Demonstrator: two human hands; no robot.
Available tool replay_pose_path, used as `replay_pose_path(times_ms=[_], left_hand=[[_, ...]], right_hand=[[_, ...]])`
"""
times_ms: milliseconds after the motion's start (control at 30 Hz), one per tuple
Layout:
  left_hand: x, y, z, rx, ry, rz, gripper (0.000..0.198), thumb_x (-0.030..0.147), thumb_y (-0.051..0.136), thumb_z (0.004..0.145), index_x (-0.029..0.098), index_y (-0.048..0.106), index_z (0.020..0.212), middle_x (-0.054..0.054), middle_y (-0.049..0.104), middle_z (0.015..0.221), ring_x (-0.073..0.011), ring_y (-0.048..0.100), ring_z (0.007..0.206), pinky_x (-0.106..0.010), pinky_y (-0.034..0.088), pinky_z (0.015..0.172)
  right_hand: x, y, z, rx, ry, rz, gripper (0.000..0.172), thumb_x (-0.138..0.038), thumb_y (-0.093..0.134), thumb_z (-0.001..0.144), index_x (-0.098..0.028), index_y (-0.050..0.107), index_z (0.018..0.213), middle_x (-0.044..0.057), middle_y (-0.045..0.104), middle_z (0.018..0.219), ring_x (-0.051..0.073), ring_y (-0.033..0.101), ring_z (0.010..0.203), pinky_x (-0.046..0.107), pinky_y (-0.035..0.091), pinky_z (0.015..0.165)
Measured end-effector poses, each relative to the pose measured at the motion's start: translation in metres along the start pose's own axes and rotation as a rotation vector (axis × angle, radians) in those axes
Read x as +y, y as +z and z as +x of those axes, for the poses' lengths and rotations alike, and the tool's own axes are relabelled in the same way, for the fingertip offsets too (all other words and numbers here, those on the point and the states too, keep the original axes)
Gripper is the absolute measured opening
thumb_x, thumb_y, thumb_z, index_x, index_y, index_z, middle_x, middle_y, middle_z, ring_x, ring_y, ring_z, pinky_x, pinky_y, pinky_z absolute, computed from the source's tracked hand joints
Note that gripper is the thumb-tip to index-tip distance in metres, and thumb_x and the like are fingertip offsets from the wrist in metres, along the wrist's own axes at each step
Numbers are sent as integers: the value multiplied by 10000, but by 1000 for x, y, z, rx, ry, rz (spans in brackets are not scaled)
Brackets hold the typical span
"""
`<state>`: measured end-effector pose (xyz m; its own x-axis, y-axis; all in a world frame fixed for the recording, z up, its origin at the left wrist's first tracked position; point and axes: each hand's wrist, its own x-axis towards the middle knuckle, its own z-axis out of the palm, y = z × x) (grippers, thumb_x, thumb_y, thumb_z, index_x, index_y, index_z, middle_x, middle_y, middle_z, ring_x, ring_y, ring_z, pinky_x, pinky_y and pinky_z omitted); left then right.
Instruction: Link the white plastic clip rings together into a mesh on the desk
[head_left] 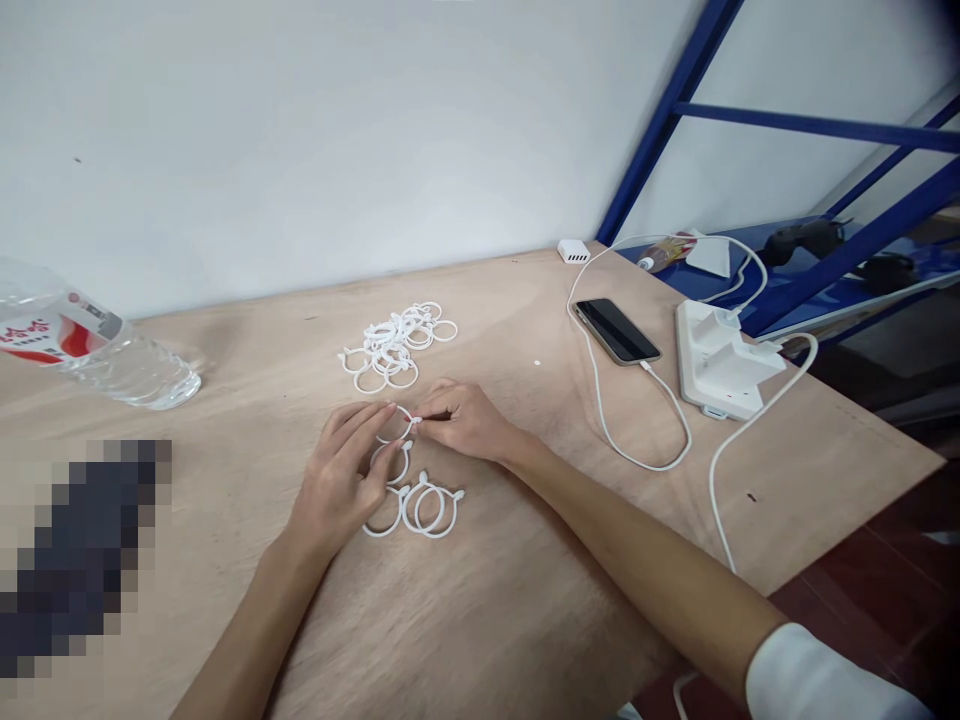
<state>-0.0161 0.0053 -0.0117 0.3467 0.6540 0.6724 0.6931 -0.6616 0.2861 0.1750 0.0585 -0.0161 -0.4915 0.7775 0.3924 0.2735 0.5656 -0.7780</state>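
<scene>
Between my two hands is a white plastic ring (395, 437) with a small knob on its rim. My left hand (339, 470) has its fingers closed on the ring's left side. At the knob, the thumb and fingertips of my right hand (471, 420) are pinched together. Just below, a second white ring (405, 468) lies partly hidden by my left thumb. Nearer to me, several more rings (429, 508) rest on the wooden table, some overlapping. Beyond my hands sits a loose pile of the same white rings (397, 340).
A clear water bottle (142, 375) lies on its side at left, near a pixelated dark patch (82, 550). On the right are a phone (619, 330) on a white cable, a power strip (716, 370) with plugs, and a small white charger block (574, 251). A blue metal frame (667, 120) stands beyond.
</scene>
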Motion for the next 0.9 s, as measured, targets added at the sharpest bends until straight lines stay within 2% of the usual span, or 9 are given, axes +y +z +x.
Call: replay_pose_path(times_ms=[133,233,333,433,500,633,700,800,900], left_hand=[[-1,0,0,2,-22,7,388,160,611,838,215,568,1220,-75,670,1118,-224,590,1075,-385,533,897],[-1,0,0,-2,-48,4,364,169,606,835,200,584,1197,-86,662,1124,-227,586,1064,-401,520,911],[0,-2,1,-87,-81,15,359,216,615,820,195,604,1178,-87,663,1123,-255,555,1075,-452,491,930],[-1,-3,2,-204,-106,25,301,296,607,835,225,647,1125,-66,670,1118,-271,524,1101,-491,443,969],[-3,-1,2,-205,-162,44,275,327,558,873,240,657,1115,-66,655,1160,-268,513,1127,-501,411,1004],[-10,9,3,-105,-351,195,416,371,496,905,229,545,1294,-128,533,1350,-318,437,1241,-577,343,1046],[-11,13,4,-147,-404,250,427,384,479,912,257,524,1317,-128,506,1385,-342,415,1264,-613,326,1036],[-10,15,6,-203,-439,244,371,416,485,904,243,590,1214,-120,558,1330,-340,457,1233,-598,345,1028],[-9,11,9,-128,-501,165,319,464,563,841,191,649,981,-125,632,1178,-302,553,1127,-506,424,991]], right_hand=[[0,3,0,18,0,-15,172,-104,632,793,-202,760,734,-10,691,663,130,598,713,255,463,744],[-1,5,0,83,22,-28,223,-66,642,734,-205,768,856,4,734,779,148,622,785,281,473,794],[-1,6,0,178,94,-19,382,-6,599,672,-197,751,966,29,743,920,171,631,882,304,485,824],[-2,5,0,253,172,-10,397,-2,559,665,-156,743,981,62,727,954,180,623,879,313,496,809],[-3,5,1,270,185,-11,399,3,541,666,-148,742,976,69,719,952,184,613,885,317,497,810],[-2,6,2,255,153,-55,437,36,515,662,-182,739,966,54,706,934,192,583,929,336,485,844],[-1,7,2,248,129,-76,436,44,509,665,-175,735,967,60,702,936,196,575,945,349,476,866],[0,8,2,254,127,-77,412,39,512,675,-163,730,961,68,703,943,200,577,951,354,476,870],[1,8,2,257,147,-58,400,31,521,682,-181,728,951,56,706,928,195,584,923,346,483,842]])
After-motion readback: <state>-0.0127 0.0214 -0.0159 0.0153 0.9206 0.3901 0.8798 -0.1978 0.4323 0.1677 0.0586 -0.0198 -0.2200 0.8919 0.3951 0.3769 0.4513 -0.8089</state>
